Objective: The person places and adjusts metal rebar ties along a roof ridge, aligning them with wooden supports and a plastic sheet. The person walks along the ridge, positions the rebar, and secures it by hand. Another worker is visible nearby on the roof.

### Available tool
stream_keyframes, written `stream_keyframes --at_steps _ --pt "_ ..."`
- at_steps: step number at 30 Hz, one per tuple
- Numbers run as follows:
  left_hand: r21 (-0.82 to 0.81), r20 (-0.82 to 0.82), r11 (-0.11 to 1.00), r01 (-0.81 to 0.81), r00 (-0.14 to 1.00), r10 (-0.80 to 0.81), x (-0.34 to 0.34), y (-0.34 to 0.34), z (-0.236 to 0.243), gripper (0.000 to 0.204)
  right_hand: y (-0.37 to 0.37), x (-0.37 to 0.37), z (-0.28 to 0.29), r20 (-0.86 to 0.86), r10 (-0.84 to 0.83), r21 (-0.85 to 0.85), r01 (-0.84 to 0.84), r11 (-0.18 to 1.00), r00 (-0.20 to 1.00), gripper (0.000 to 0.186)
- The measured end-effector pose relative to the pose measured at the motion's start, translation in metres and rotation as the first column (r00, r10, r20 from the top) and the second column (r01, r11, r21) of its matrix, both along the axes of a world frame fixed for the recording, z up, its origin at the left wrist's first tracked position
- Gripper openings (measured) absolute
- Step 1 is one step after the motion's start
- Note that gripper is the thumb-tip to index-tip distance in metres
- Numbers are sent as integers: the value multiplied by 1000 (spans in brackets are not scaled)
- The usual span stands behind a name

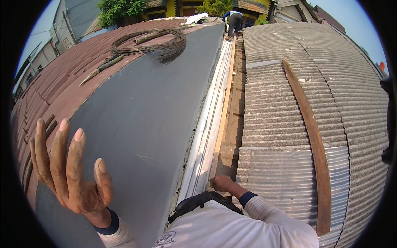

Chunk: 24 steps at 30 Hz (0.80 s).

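My left hand (74,169) is raised at the lower left with its fingers spread and nothing in them. Behind it slopes a smooth grey cement surface (136,107). Close to my waist, my right hand (221,184) is curled closed; what its fingers hold, if anything, is hidden. It is beside the near end of a long, thin wooden batten (226,103). Along the batten's left runs a pale ribbed metal strip (206,136). A black bag or strap (202,201) crosses my waist.
Corrugated grey roofing (273,99) lies to the right, with a long brown plank (312,128) on it. Red roof tiles (53,91) cover the left. A coil of wire (165,47) and a bamboo piece (103,68) rest there. Another person (234,22) bends over the strip's far end.
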State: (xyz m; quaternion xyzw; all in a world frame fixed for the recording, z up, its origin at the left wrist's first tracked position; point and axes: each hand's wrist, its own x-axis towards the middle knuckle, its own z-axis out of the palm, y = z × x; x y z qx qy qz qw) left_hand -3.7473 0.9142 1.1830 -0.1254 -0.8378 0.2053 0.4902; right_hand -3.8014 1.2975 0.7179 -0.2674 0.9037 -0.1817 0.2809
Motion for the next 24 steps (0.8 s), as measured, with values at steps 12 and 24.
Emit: stream_keyframes --at_steps 12,24 --pt "37 -111 869 -494 862 495 -102 15 -41 41 11 -47 82 458 -15 -154 96 983 889 71" --pt "-61 -197 854 -517 845 498 -108 6 -40 32 43 -88 117 177 -156 -97 175 980 972 71"
